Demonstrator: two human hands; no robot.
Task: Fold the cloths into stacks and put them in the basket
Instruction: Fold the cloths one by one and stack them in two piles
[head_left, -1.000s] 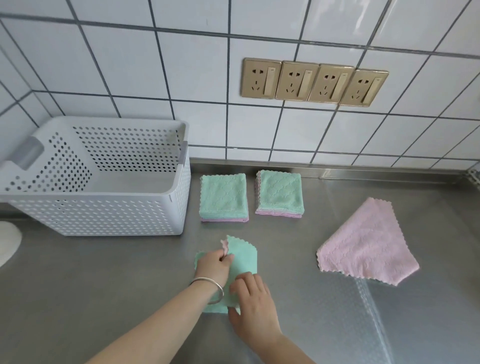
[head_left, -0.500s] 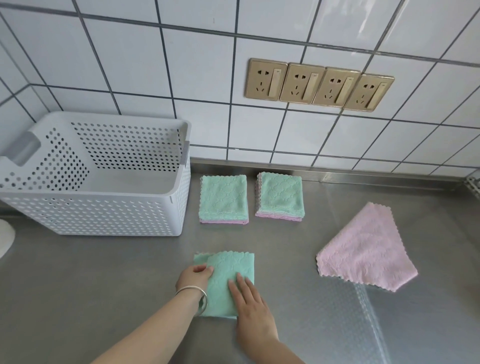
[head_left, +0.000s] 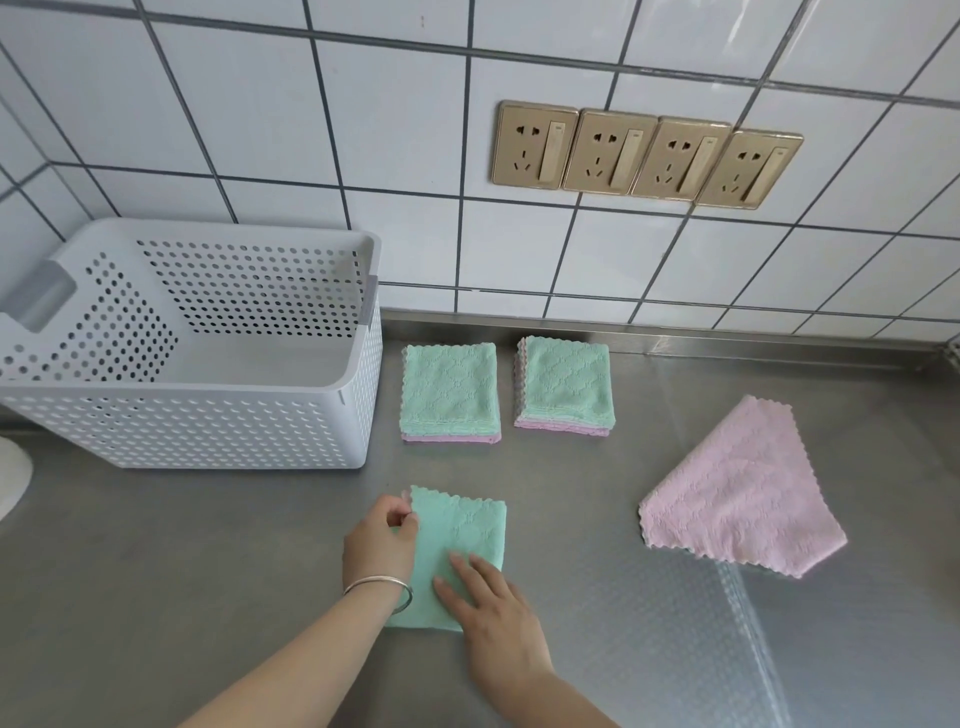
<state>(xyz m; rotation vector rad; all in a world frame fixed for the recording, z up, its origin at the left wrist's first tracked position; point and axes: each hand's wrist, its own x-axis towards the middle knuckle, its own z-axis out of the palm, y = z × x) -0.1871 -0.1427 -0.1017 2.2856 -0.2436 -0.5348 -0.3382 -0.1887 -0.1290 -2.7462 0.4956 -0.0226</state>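
Leftmost, at the frame's edge in the lower left, a sliver of something white and rounded (head_left: 11, 483) sits on the steel counter (head_left: 156, 571), too cropped to identify. Just right of it, filling the left middle of the frame, stands the white plastic basket (head_left: 208, 431), its walls punched with rows of round holes, a grey handle notch at its far left end, its smooth floor bare. Moving right, two folded stacks lie side by side near the wall in the centre: the left stack (head_left: 449, 392) has a green quilted cloth on top and a pink edge at the bottom, just beside the basket's right wall; the right stack (head_left: 566, 384) looks thicker, green on top with pink layers beneath. Below them, in the lower centre, the green cloth (head_left: 467, 530) lies folded into a tall rectangle, fluffy with scalloped edges. The left hand (head_left: 382, 540), a thin metal bangle (head_left: 382, 587) on its wrist, pinches the cloth's upper left corner, while the right hand (head_left: 493, 608) lies flat on the cloth's lower part, fingers spread and straight. Farther right, well apart, a pink cloth (head_left: 737, 493) lies loosely folded into a rough triangle. Above, four brass-coloured sockets (head_left: 647, 156) sit in a row on the white tiled wall (head_left: 260, 104).
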